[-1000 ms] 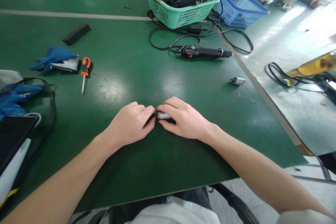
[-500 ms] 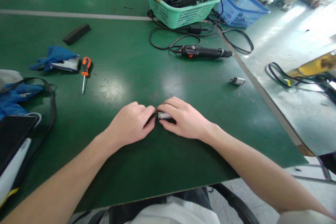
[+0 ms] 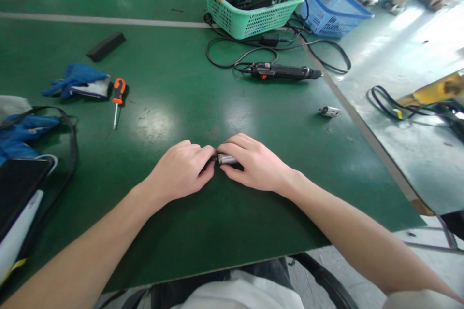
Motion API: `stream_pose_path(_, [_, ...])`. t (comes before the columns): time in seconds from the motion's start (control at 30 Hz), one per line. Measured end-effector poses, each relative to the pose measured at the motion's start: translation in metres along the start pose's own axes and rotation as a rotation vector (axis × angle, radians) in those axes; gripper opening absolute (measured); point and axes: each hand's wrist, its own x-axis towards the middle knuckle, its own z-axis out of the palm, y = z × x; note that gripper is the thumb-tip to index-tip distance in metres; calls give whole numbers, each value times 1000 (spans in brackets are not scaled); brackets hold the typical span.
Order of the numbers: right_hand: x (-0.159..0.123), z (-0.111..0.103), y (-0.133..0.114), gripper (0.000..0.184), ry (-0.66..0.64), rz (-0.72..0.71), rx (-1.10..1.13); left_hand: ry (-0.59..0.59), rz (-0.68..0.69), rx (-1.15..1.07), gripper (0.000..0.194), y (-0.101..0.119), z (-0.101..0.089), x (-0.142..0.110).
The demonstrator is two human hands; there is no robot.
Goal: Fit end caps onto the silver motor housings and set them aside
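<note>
Low in the middle of the green table [image 3: 174, 231], my two hands meet fingertip to fingertip. My right hand [image 3: 259, 164] is closed around a small silver metal cylinder [image 3: 227, 159], perhaps a small motor, its far end covered by the palm. Thumb and forefinger of my left hand [image 3: 181, 169] pinch a small dark part [image 3: 215, 158] at the cylinder's left end; the fingers hide most of it. A similar silver cylinder [image 3: 329, 111] lies on its side farther right, apart from both hands.
A corded electric screwdriver [image 3: 284, 71] lies before a green basket [image 3: 250, 21] of tools and a blue basket [image 3: 337, 14]. To the left are an orange-handled screwdriver [image 3: 118, 99], a black block [image 3: 106, 47], blue gloves [image 3: 83, 79] and a phone [image 3: 21, 186]. A person's hands show at the back.
</note>
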Motion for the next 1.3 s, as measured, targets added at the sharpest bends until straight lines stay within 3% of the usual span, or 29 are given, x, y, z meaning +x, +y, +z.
stream_pose_path(1.3, [0,-1,0,22,-6,17,-16,3,-9,4,21,1,0,0])
